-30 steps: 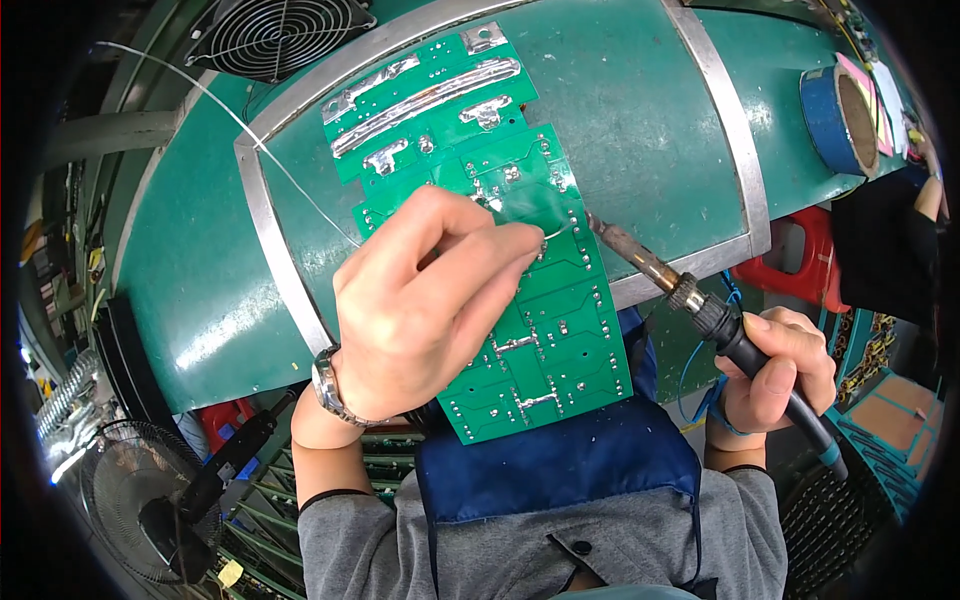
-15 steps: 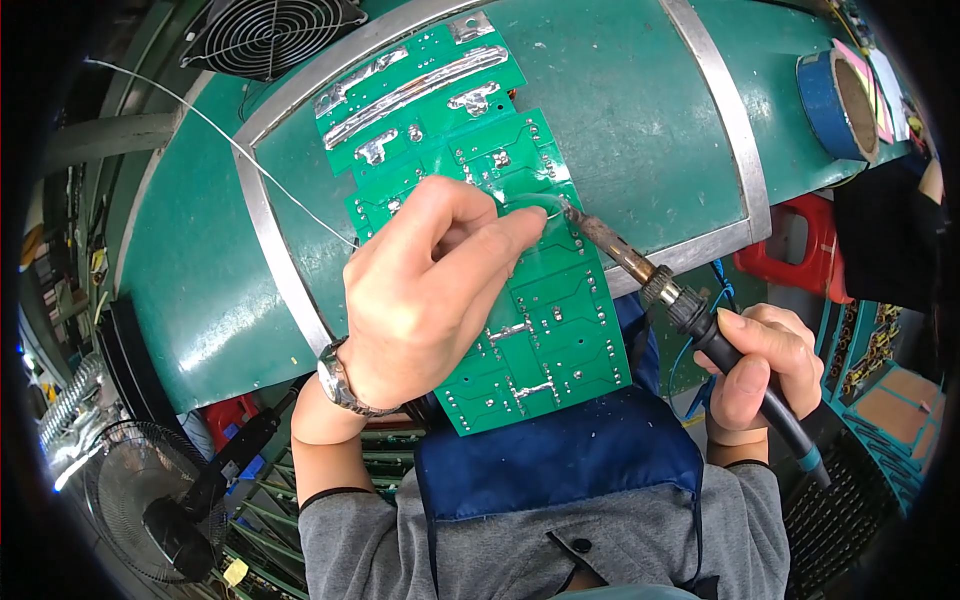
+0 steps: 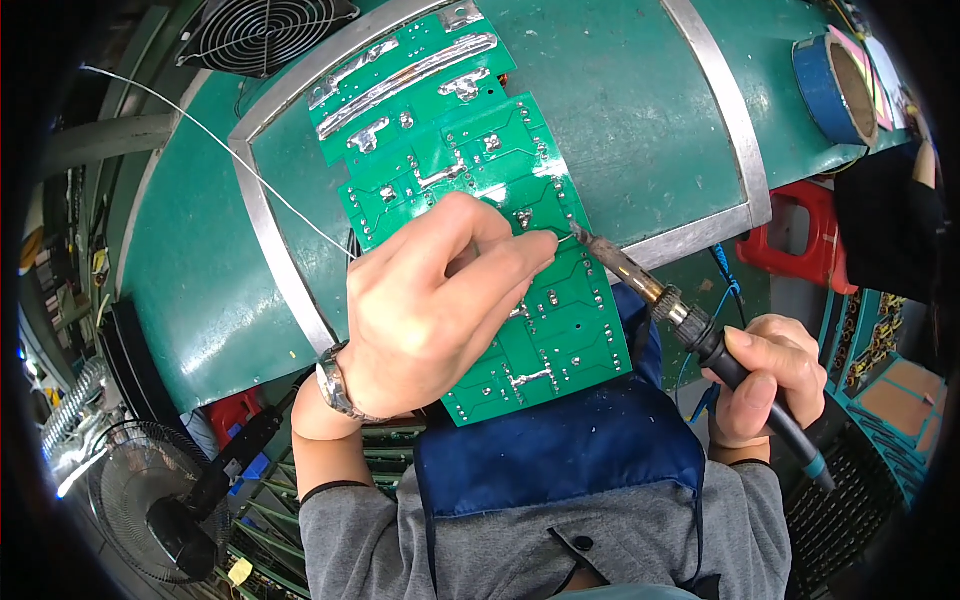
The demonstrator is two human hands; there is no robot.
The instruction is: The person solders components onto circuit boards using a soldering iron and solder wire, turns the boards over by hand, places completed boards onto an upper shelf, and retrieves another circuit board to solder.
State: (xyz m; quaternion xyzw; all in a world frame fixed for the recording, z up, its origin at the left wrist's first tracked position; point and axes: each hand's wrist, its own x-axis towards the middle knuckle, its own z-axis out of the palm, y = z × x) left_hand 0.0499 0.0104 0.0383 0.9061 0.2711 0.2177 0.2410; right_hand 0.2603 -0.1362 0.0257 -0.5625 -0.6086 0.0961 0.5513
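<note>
A long green circuit board (image 3: 420, 150) lies solder side up, its near end above my blue apron (image 3: 560, 450). My left hand (image 3: 430, 290) is over the board, thumb and forefinger pinched on solder wire (image 3: 270, 180), whose long tail runs off to the upper left. The wire's short end reaches the board's right edge. In my right hand (image 3: 775, 380) is a soldering iron (image 3: 645, 285), gripped by its black handle. Its tip meets the wire's end at a row of solder joints along that edge; whether it touches the board I cannot tell.
The green table (image 3: 640, 110) has metal edging strips (image 3: 715, 90). A round fan grille (image 3: 268, 35) stands at the upper left, a blue tape roll (image 3: 835, 90) at the upper right. Beyond the table edge are a red stool (image 3: 800, 240) and a standing fan (image 3: 150, 500).
The iron's tip and my left fingertips have shifted slightly toward me along the board's right edge. The board appears a little farther up and left. Smoke seen earlier near the tip has faded.
</note>
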